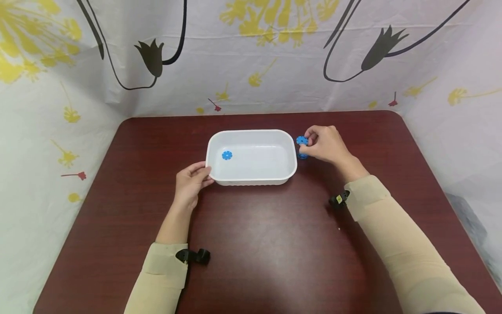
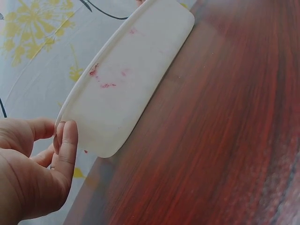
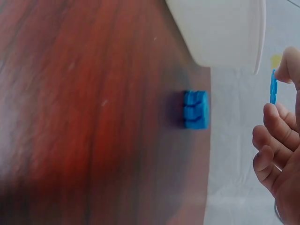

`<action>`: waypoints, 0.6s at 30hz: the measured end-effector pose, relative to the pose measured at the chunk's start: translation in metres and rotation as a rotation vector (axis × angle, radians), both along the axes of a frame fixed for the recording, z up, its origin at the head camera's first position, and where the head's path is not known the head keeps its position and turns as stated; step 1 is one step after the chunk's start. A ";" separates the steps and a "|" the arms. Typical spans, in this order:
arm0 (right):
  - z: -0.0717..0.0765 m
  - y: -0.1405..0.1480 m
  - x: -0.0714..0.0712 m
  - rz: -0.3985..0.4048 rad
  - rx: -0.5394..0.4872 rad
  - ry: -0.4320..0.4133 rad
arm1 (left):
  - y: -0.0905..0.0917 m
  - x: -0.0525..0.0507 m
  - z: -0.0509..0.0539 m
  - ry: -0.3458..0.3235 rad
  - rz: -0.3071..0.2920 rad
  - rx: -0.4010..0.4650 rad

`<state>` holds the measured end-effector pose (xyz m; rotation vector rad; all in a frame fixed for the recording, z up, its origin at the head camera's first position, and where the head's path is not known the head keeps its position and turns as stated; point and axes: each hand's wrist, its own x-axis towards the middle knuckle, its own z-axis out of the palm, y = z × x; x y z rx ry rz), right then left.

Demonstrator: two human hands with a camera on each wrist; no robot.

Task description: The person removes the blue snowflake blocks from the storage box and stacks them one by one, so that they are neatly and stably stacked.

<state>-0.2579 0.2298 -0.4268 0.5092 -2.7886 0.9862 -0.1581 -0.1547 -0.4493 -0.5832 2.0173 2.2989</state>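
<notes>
A white rectangular tray (image 1: 259, 179) stands on the table, with one blue notched disc (image 1: 227, 155) lying inside toward its left. My left hand (image 1: 191, 183) grips the tray's left front corner, thumb at the rim; the left wrist view shows the fingers against the tray's outer wall (image 2: 117, 79). Just past the tray's right end, my right hand (image 1: 326, 143) pinches another blue notched disc (image 3: 273, 87) between thumb and fingertip, raised above the table. Below it a short stack of blue discs (image 3: 196, 109) stands on the table, mostly hidden by the hand in the head view.
The dark red-brown wooden table (image 1: 259, 244) stretches out toward me and to both sides. A patterned white cloth (image 1: 251, 56) hangs behind its far edge. Small black devices are strapped to both wrists. Reddish marks show on the tray's outer wall.
</notes>
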 end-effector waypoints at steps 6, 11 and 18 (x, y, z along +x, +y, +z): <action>-0.009 0.008 0.000 -0.019 0.026 -0.026 | 0.001 0.001 0.000 0.003 0.013 0.003; -0.015 0.012 0.000 -0.024 0.047 -0.033 | 0.001 0.000 -0.001 0.007 0.014 0.013; -0.022 0.015 -0.001 -0.022 0.096 -0.063 | 0.000 0.000 0.000 -0.001 0.002 0.033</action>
